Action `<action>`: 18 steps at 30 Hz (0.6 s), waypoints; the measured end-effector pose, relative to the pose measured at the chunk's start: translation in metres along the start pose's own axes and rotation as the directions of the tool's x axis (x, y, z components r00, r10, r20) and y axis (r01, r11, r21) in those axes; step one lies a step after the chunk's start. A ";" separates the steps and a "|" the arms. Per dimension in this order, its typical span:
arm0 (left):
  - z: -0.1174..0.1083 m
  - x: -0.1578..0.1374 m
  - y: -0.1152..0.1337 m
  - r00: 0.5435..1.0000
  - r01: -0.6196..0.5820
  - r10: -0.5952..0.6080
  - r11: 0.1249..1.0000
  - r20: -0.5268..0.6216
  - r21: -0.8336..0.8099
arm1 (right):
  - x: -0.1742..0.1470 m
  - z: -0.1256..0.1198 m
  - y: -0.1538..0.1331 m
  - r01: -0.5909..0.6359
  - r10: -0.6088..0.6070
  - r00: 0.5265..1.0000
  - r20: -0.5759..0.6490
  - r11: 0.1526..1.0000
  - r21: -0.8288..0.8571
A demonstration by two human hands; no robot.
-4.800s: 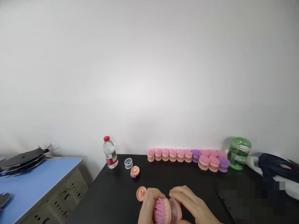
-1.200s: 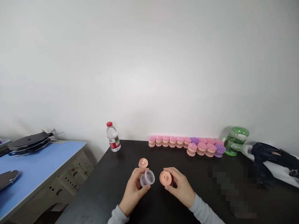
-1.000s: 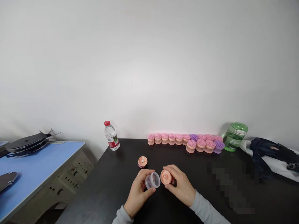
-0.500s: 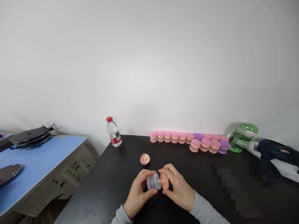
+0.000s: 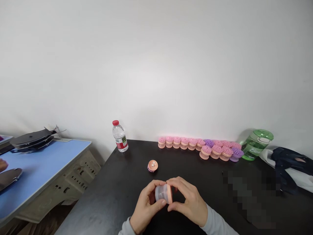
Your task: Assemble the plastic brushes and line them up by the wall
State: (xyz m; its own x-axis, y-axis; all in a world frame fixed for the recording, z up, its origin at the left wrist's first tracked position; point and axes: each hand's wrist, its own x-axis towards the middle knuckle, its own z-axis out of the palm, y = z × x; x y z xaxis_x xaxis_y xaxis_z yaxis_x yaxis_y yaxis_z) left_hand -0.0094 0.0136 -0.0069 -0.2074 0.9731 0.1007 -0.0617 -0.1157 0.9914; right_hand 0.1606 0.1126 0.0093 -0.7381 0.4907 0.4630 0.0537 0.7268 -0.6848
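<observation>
Between thumb and fingers, my left hand (image 5: 147, 206) grips a clear plastic cup (image 5: 161, 193) lying on its side. My right hand (image 5: 189, 202) pinches the rim of a round peach cap (image 5: 169, 194), which sits against the cup's open end. Whether the two are joined I cannot tell. Beyond my hands, a peach disc with bristles (image 5: 153, 165) lies bristles down on the black table, small white pegs showing at its centre.
Pink and purple bristle-topped brushes (image 5: 184, 143) stand in rows along the wall. A water bottle (image 5: 120, 137) is at the back left, a green bottle (image 5: 255, 147) and dark cloth (image 5: 288, 166) at the right. A blue desk (image 5: 44, 163) adjoins on the left.
The peach cap has come up against the cup's open end, closing the gap between them. Part of another person's hand now shows at the far left edge.
</observation>
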 end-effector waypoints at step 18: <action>0.007 -0.002 0.002 0.998 0.063 -0.058 0.984 0.036 -0.165 | 0.003 -0.009 -0.013 0.349 -0.358 0.932 -0.051 0.928 -0.131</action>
State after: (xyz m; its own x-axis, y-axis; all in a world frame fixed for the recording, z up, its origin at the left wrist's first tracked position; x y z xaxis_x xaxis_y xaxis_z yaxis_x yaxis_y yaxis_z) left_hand -0.0023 0.0130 -0.0046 -0.1681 0.9847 0.0463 -0.2352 -0.0857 0.9682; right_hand 0.1635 0.1086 0.0246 -0.6732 0.2217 0.7055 -0.1201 0.9085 -0.4002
